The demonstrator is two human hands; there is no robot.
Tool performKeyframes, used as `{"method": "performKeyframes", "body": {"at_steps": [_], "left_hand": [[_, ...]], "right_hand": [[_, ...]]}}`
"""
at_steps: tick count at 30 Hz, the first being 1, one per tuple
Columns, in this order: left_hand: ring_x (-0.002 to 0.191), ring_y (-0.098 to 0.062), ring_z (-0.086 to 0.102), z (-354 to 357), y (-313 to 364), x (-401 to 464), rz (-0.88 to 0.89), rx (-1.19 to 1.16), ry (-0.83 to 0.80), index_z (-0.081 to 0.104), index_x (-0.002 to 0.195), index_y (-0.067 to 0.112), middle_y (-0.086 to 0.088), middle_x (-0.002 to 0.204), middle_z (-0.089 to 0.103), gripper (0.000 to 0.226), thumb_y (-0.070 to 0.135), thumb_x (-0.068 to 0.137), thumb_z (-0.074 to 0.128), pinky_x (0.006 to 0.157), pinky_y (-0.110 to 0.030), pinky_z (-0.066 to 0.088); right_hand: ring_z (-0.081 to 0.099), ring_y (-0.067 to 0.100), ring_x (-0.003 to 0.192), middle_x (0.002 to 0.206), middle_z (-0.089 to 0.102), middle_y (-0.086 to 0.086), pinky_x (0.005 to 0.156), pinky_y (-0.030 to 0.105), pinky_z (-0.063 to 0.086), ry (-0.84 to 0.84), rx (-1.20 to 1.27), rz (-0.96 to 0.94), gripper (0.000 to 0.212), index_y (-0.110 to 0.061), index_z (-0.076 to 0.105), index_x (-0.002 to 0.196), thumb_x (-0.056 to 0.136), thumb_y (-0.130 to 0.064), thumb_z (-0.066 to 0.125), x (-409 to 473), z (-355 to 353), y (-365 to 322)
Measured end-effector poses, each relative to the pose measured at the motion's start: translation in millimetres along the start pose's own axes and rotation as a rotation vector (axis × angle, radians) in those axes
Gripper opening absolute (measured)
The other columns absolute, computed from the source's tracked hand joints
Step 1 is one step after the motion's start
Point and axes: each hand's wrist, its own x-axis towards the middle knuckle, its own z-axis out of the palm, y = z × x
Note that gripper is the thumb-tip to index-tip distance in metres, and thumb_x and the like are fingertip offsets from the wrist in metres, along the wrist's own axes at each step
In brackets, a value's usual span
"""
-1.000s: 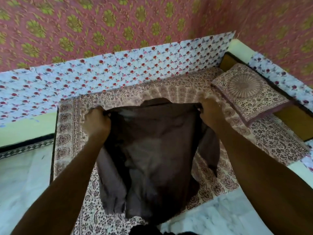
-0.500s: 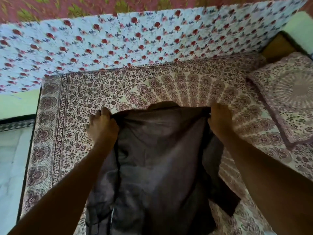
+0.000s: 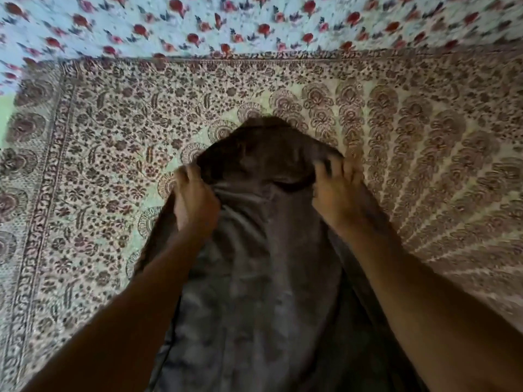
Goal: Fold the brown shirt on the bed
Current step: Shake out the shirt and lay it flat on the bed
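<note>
The shirt (image 3: 263,264) lay on the bed (image 3: 113,154), its collar end far and its body running toward the near edge, out of frame. It looked soft, thin and limp, bunching where gripped, so it would sag and crease unless held at the shoulders. Both hands had exactly that hold: the left hand (image 3: 195,202) curled round the left shoulder, the right hand (image 3: 336,199) pinching the right one, fingers closed on cloth. Beneath was a patterned bedsheet, and beyond it, at the far side, a floral panel (image 3: 254,21).
</note>
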Motion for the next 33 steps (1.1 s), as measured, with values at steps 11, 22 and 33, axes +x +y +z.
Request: {"method": "performKeyframes", "body": {"at_steps": [11,22,33], "left_hand": [[0.155,-0.04,-0.006,68.7,-90.3,-99.2,0.213,0.39,-0.446,-0.004,0.16,0.039,0.017,0.167,-0.02,0.084,0.069,0.095,0.039,0.114,-0.068,0.021],[0.157,-0.036,-0.003,66.2,-116.8,-287.3,0.044,0.349,-0.445,0.004,0.16,0.044,0.006,0.17,-0.014,0.081,0.06,0.095,0.049,0.118,-0.066,0.02],[0.153,-0.046,0.002,38.2,-163.3,-396.7,-0.369,0.205,-0.256,0.021,0.155,0.034,0.0,0.169,-0.001,0.084,0.049,0.087,0.069,0.113,-0.073,0.016]], "right_hand": [[0.019,0.033,0.155,0.171,0.011,0.004,0.112,0.057,0.034,-0.2,0.033,0.048,0.068,-0.045,0.018,0.159,0.098,-0.071,0.033,-118.5,107.2,59.7],[0.01,0.04,0.155,0.172,0.001,0.0,0.113,0.06,0.033,-0.293,0.09,-0.105,0.074,-0.039,0.015,0.161,0.098,-0.068,0.039,-308.5,105.9,36.8],[0.055,0.048,0.121,0.14,0.049,0.028,0.091,0.05,0.052,-0.21,0.605,0.66,0.074,-0.004,0.037,0.149,0.094,-0.043,0.066,-450.8,93.4,56.1]]}}
